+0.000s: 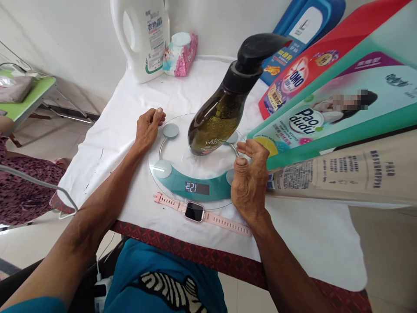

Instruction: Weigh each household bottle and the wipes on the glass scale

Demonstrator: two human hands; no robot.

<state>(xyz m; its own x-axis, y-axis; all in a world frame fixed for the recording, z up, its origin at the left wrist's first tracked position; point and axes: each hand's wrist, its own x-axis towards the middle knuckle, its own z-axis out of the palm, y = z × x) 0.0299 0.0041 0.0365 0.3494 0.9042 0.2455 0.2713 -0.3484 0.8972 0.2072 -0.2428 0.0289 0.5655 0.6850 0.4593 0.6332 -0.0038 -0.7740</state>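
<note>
A dark pump bottle (224,108) with a black pump head stands on a round glass scale (182,174) whose display is lit. My left hand (148,128) rests at the scale's left rim, fingers curled, holding nothing I can see. My right hand (249,176) hovers at the scale's right rim, fingers loosely apart and empty, just beside the bottle's base. A pink smartwatch (195,211) lies flat on the white cloth in front of the scale.
A white detergent jug (143,34) and a pink tissue pack (180,54) stand at the table's back. Large detergent bags and boxes (325,95) lean in from the right. The white tablecloth (309,234) covers the table. A green table (29,98) stands at left.
</note>
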